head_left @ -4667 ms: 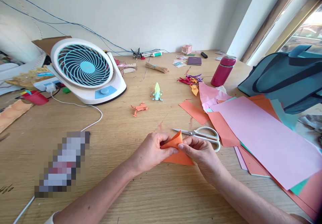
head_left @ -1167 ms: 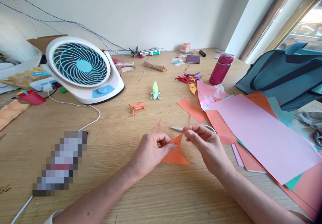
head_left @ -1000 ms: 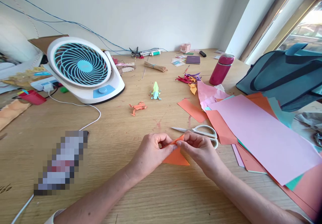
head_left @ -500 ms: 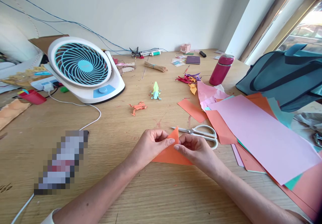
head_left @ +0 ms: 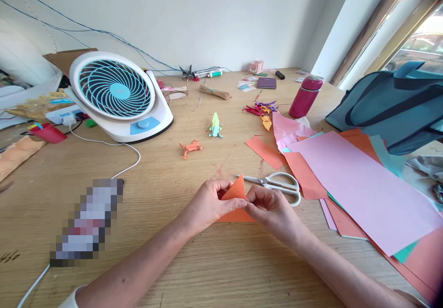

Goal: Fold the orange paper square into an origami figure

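Observation:
An orange sheet of origami paper (head_left: 236, 190), folded with a pointed tip standing up, is between my two hands above the table. My left hand (head_left: 214, 204) grips it from the left, thumb across the front and fingers behind. On the other side my right hand (head_left: 268, 204) pinches the fold's edge, its thumb tip meeting the left thumb. The paper's lower part is partly hidden by both hands. Just behind my right hand lie white-handled scissors (head_left: 282, 181). Farther off stand a folded orange paper figure (head_left: 191, 147) and a green-and-blue one (head_left: 215, 126).
A pile of coloured paper (head_left: 363, 188) covers the right side, beside a teal bag (head_left: 391, 105) and a dark pink bottle (head_left: 306, 97). At the left are a white fan (head_left: 117, 91), a red cup (head_left: 50, 133) and a blurred device (head_left: 86, 222) with a white cable (head_left: 131, 168).
My left thumb has moved right to meet my right thumb at the fold. The paper's pointed tip has shifted slightly left, and less of its lower part shows.

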Motion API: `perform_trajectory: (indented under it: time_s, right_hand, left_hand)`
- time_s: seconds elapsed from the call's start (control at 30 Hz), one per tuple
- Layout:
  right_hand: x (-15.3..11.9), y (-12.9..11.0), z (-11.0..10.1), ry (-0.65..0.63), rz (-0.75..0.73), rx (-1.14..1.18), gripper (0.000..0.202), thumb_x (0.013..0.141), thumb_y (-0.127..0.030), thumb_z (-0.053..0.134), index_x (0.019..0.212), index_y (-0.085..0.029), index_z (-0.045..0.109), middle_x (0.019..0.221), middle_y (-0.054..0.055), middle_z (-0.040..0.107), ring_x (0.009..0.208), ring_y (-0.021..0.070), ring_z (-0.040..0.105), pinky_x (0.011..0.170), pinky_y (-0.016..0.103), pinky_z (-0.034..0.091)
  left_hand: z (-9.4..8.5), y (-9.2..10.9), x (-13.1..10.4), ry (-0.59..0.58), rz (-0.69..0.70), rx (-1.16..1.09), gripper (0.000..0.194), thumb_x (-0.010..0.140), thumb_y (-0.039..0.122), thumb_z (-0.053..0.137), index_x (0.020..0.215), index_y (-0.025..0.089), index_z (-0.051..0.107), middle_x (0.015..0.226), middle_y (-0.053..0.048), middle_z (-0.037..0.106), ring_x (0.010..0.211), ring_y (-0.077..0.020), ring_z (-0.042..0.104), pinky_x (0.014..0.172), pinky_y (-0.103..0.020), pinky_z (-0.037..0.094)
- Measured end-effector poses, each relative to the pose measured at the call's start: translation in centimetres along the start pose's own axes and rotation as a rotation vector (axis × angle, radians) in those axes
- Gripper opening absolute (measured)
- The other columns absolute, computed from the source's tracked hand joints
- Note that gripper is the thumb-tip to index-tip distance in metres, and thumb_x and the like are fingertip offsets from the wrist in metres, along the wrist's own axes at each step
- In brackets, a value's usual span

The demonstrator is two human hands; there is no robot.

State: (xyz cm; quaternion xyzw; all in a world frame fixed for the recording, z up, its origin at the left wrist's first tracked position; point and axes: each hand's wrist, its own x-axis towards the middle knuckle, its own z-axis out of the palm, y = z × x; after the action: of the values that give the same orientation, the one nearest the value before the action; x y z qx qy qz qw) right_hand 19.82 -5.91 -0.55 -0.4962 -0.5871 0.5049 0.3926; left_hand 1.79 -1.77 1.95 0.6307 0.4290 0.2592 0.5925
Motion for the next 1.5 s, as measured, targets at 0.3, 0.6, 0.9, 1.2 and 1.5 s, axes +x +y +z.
perform_trajectory:
  time_s: [0.3, 0.6, 0.9, 1.2, 1.5]
  right_hand:
    - [-0.5, -0.1, 0.7, -0.098, -0.067, -0.076, 0.021, 0.084, -0.022, 0.063, 0.066, -0.018, 0.054, 0.065, -0.004, 0.05, 0.06, 0.0092, 0.041, 0.053, 0.023, 0.032]
    - [0.0, 0.4, 0.6, -0.03, 0.048, 0.198, 0.039, 0.084, -0.05, 0.068, 0.068, -0.019, 0.051, 0.063, -0.004, 0.044, 0.057, 0.0096, 0.035, 0.052, 0.025, 0.028]
    - [0.5, -0.2, 0.1, 0.106, 0.076, 0.322, 0.045, 0.068, -0.056, 0.081, 0.066, -0.019, 0.054, 0.061, -0.005, 0.045, 0.058, 0.0097, 0.034, 0.054, 0.024, 0.027]
    - [0.6, 0.1, 0.0, 0.096, 0.106, 0.393, 0.042, 0.072, -0.056, 0.079, 0.069, -0.019, 0.059, 0.07, 0.0, 0.061, 0.066, 0.0147, 0.053, 0.062, 0.028, 0.042]
    - [0.8, 0.5, -0.3, 0.14, 0.083, 0.507, 0.04, 0.07, -0.056, 0.081, 0.089, -0.022, 0.073, 0.09, 0.007, 0.074, 0.087, 0.0243, 0.067, 0.079, 0.037, 0.054]
  left_hand:
    - [-0.1, 0.5, -0.1, 0.118, 0.018, 0.057, 0.018, 0.077, 0.03, 0.072, 0.069, 0.015, 0.067, 0.066, 0.002, 0.06, 0.064, -0.0106, 0.05, 0.062, -0.023, 0.04]
    - [-1.5, 1.7, 0.0, 0.182, 0.121, -0.01, 0.036, 0.089, 0.049, 0.061, 0.099, 0.017, 0.074, 0.095, -0.005, 0.073, 0.091, -0.0183, 0.063, 0.084, -0.027, 0.046]
    - [-1.3, 0.2, 0.1, 0.0, -0.042, 0.222, 0.035, 0.081, 0.044, 0.07, 0.065, 0.016, 0.056, 0.06, 0.005, 0.041, 0.057, -0.0092, 0.036, 0.052, -0.022, 0.025]
    - [-1.4, -0.1, 0.2, -0.004, -0.019, 0.293, 0.043, 0.082, 0.044, 0.067, 0.06, 0.018, 0.041, 0.061, 0.006, 0.029, 0.056, -0.0085, 0.028, 0.05, -0.022, 0.02]
    - [-2.4, 0.6, 0.4, 0.111, 0.044, 0.275, 0.022, 0.083, 0.037, 0.066, 0.076, 0.016, 0.069, 0.069, 0.003, 0.059, 0.065, -0.0119, 0.05, 0.061, -0.022, 0.036]
